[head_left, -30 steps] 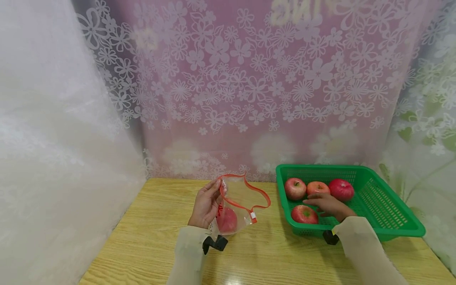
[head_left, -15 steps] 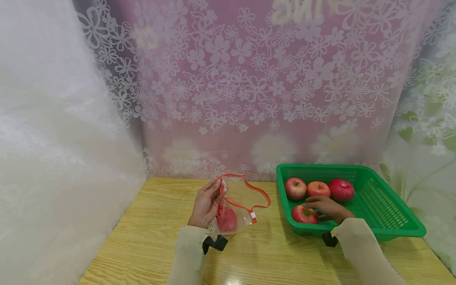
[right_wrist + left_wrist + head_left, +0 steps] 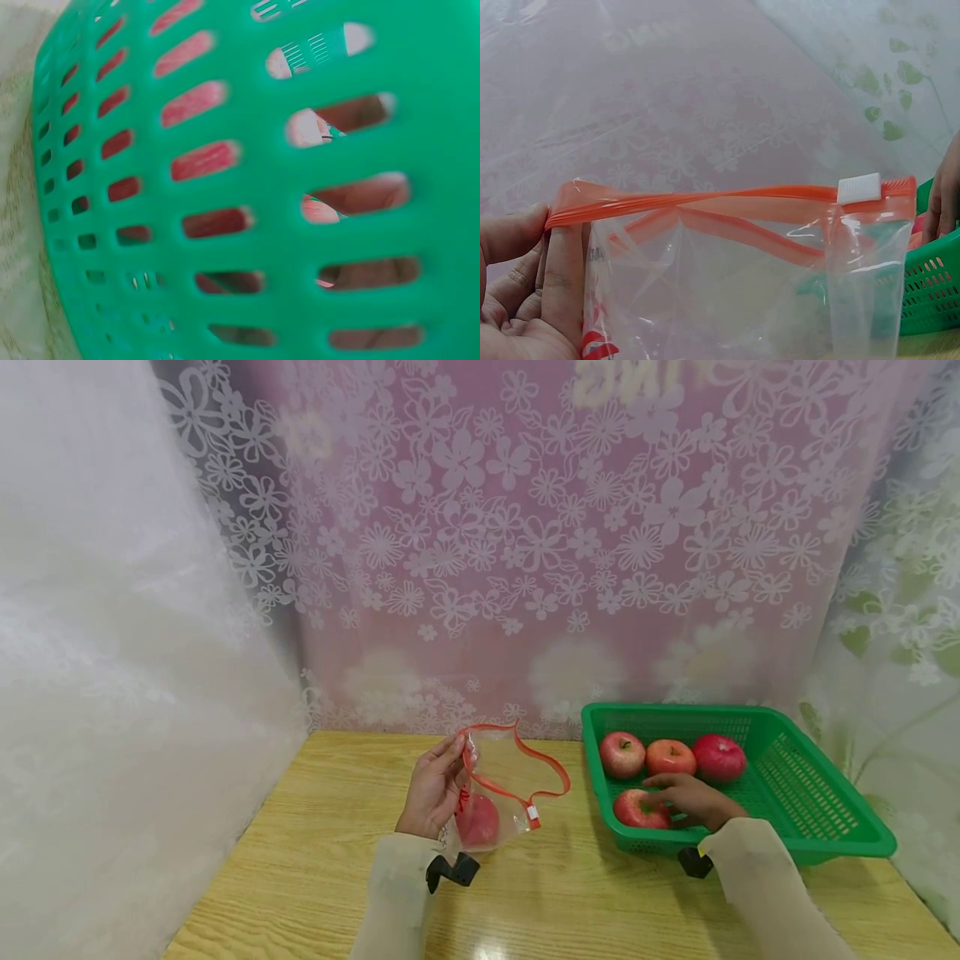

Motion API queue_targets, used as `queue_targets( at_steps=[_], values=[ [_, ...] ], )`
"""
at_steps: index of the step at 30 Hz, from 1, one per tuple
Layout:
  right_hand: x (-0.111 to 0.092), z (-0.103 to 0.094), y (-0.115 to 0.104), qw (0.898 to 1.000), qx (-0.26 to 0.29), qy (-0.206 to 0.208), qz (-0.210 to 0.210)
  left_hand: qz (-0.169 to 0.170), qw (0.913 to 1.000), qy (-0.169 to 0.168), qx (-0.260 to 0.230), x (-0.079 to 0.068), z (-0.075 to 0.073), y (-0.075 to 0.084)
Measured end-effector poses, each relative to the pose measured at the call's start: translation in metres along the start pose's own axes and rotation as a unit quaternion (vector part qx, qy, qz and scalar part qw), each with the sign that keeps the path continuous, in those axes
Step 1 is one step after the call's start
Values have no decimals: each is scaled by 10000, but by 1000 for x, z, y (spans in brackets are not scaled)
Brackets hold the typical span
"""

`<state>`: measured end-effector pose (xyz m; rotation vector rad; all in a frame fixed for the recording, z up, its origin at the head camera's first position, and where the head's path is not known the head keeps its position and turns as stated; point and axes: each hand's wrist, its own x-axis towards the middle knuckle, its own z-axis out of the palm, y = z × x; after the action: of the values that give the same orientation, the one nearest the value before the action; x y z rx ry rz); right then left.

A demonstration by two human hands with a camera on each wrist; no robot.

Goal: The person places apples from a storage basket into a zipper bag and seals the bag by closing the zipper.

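My left hand (image 3: 435,787) pinches the upper left edge of a clear zip bag (image 3: 517,760) with an orange-red rim. The bag's mouth gapes, and one red apple (image 3: 477,821) lies at its bottom. In the left wrist view, thumb and finger hold the rim's corner, with the white slider (image 3: 859,188) at the far end. Inside the green basket (image 3: 825,827), my right hand (image 3: 697,800) grips the near apple (image 3: 633,808) from its right, fingers curved over its top. In the right wrist view the slotted basket wall hides most of that hand.
Three more apples stand in a row at the basket's back: a pale red apple (image 3: 622,755), an orange-red apple (image 3: 671,757) and a dark red apple (image 3: 719,758). The wooden table (image 3: 315,860) meets a flowered curtain (image 3: 480,568) behind.
My right hand has come down from above onto the near apple, its fingers closing over the right side. The left hand and bag have stayed in place.
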<state>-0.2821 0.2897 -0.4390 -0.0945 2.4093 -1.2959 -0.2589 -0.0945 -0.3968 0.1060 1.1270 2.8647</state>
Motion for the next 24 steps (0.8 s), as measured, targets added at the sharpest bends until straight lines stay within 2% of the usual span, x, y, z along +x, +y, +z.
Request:
queue_targets(
  at_steps=[18, 24],
  values=[
    [0, 1, 1, 9995, -259, -131, -105, -3, 9999, -150, -38, 1, -1, 0],
    [1, 2, 1, 9992, -376, -144, -62, -23, 9999, -100, 0, 0, 0, 0]
  ],
)
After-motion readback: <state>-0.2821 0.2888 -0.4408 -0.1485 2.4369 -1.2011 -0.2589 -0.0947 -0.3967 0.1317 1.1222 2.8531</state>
